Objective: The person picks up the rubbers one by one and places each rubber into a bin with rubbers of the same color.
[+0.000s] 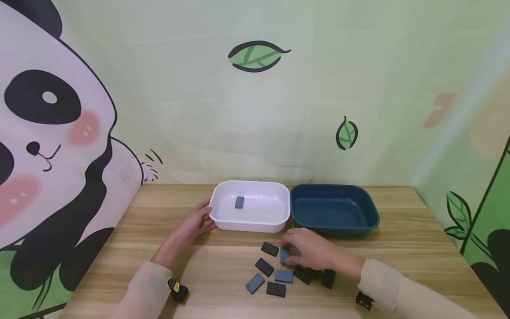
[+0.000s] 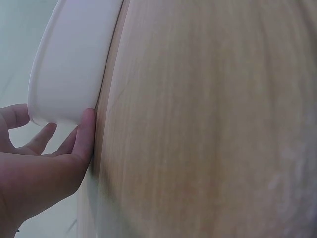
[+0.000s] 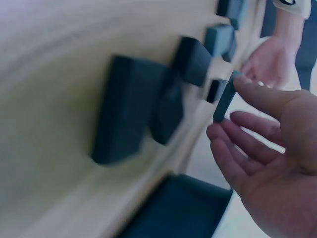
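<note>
My left hand [image 1: 194, 225] holds the left end of the white tub [image 1: 251, 227], its fingers at the rim and end wall and the thumb low by the base. One small blue block [image 1: 239, 202] lies inside that tub. Between thumb and fingertips, my right hand [image 1: 312, 250] pinches a blue rectangular block [image 1: 284, 256]; the right wrist view shows this block [image 3: 226, 99] edge-on. Around that hand, black blocks [image 1: 264, 266] and other blue blocks [image 1: 284, 276] lie scattered on the table. The right hand partly covers some black blocks beneath it.
A dark blue tub [image 1: 334, 231] stands right beside the white one, towards the back of the wooden table [image 1: 215, 279]. Behind the table hangs a pale green backdrop [image 1: 179, 88] printed with leaves and a panda.
</note>
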`<state>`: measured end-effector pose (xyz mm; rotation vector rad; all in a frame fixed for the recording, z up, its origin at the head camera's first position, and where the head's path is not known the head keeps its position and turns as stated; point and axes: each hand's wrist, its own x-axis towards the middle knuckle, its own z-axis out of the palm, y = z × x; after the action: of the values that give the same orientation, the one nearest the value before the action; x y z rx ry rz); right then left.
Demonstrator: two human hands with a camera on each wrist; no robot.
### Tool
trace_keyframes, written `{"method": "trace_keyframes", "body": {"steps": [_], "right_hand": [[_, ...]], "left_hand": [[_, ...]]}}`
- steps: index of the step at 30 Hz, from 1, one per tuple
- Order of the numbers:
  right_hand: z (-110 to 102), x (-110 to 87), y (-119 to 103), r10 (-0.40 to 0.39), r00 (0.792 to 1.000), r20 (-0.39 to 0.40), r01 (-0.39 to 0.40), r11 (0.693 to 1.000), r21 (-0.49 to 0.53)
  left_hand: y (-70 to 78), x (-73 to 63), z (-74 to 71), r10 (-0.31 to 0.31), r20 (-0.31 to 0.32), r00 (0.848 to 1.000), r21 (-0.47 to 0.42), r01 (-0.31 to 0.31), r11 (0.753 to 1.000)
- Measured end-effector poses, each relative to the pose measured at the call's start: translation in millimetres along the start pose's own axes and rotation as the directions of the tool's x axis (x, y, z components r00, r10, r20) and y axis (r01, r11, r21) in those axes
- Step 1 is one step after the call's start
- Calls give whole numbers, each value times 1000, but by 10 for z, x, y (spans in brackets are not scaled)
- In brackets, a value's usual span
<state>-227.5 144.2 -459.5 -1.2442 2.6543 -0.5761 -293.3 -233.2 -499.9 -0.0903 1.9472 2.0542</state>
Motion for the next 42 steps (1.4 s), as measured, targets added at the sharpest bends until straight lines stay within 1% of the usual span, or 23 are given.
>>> {"method": "trace_keyframes", "body": {"steps": [2, 4, 7, 11, 14, 17, 21, 25, 29, 35, 38, 42], "right_hand": [[-79, 17, -17, 0, 1000, 21, -1, 999, 41], [-155, 43, -37, -9, 1000, 23, 8, 998, 65], [-253, 103, -63, -42, 999, -16, 43, 996, 74], [-360, 217, -76, -53, 992, -115, 64, 993, 97], [-404, 324, -66, -11, 983, -182, 35, 991, 130], [-411, 454, -52, 43, 970, -241, -15, 993, 116], [-383, 657, -16, 112, 951, -287, -86, 991, 99], [-337, 879, 75, 161, 934, -318, -135, 985, 104], [-271, 1090, 192, 214, 922, -321, -186, 976, 116], [-173, 1326, 306, 308, 908, -283, -275, 949, 152], [-142, 1417, 347, 325, 904, -279, -295, 944, 145], [-111, 1516, 402, 328, 907, -263, -310, 944, 108]], "left_hand": [[-3, 2, -4, 2, -2, 1000, 6, -2, 1000], [0, 3, -8, 6, 1, 1000, 7, -6, 1000], [5, 10, -17, 2, -8, 1000, -1, -2, 1000], [14, 23, -21, -2, -12, 1000, -2, 2, 1000], [18, 24, -19, 1, -9, 1000, 0, -1, 1000], [12, 17, -22, 7, -5, 1000, 3, -7, 1000], [-2, 1, -33, 4, -3, 1000, 5, -4, 1000], [-4, -14, -31, 5, -2, 1000, -6, -5, 1000], [-3, -16, -10, 13, 5, 1000, -2, -13, 1000], [-6, -17, 7, 5, -1, 1000, 2, -5, 1000], [-12, -16, 2, 9, -1, 1000, 4, -9, 1000], [-16, -21, 0, 12, 0, 1000, 2, -12, 1000]]}}
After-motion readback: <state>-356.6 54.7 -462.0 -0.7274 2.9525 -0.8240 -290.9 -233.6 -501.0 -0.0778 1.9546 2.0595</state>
